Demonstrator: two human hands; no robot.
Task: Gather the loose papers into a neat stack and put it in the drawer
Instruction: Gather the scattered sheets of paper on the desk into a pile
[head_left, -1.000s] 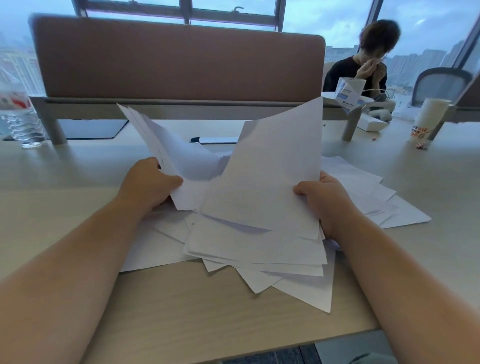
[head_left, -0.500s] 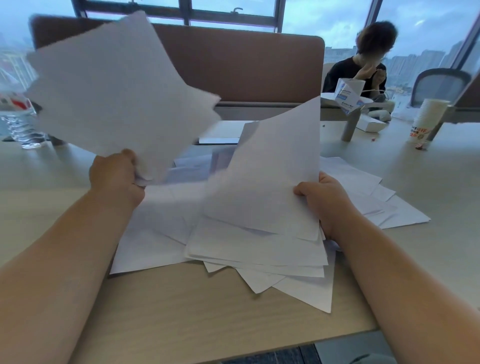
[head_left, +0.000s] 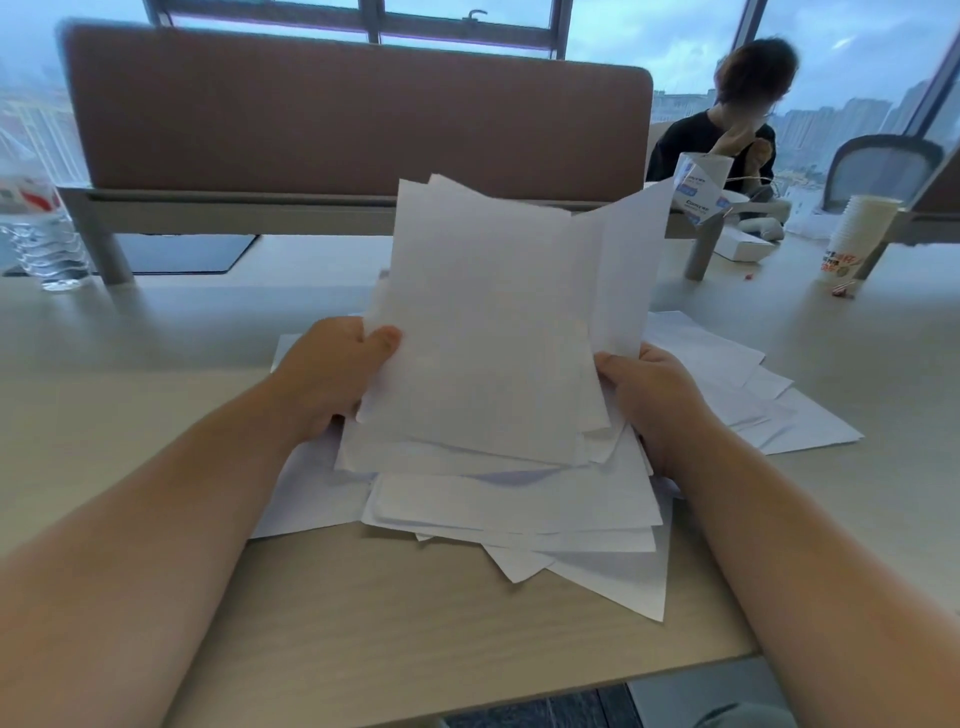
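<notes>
Holding up messy papers (head_left: 488, 332) with left hand (head_left: 332, 374) and right hand (head_left: 654, 395), each grip pinching a side, risking loose sheets sliding out onto the worktop (head_left: 363, 623).

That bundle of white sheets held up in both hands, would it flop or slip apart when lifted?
The bundle of sheets likely flops: its top corners already splay apart. It may fan out, since the edges sit uneven between the left hand and right hand.

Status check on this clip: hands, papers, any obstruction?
Left hand and right hand both grip the raised sheets. Loose papers fanned on the desk, not squared. No drawer in view. Nothing blocking.
</notes>
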